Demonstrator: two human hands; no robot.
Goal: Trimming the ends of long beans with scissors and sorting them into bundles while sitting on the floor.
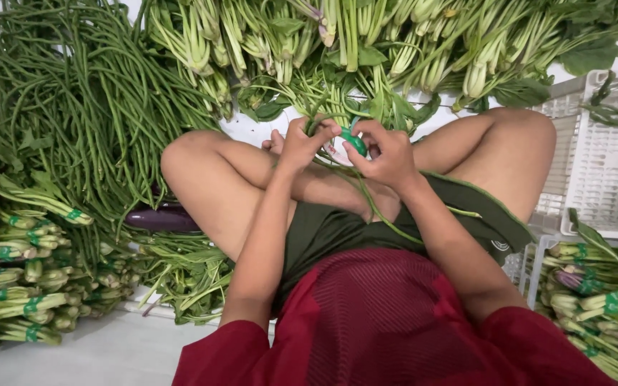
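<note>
While gripped by the left hand (300, 143) over the lap, stems (323, 118) look light, limp, easily bruised; best pinched low, near cut ends. Right hand (388, 154) closed on green tape roll (355, 141), touching stems. Tied bundles (23, 279) beside.

A small bunch of leafy green stalks (337, 107) is held upright-to-tilted above the person's crossed legs, its pale green stems gathered together at the base and its leaves pointing away from the body. A green roll of tape (354, 141), rounded and glossy, sits just beside the stem ends. A few long thin stems trail down from the bunch across the lap.
</note>
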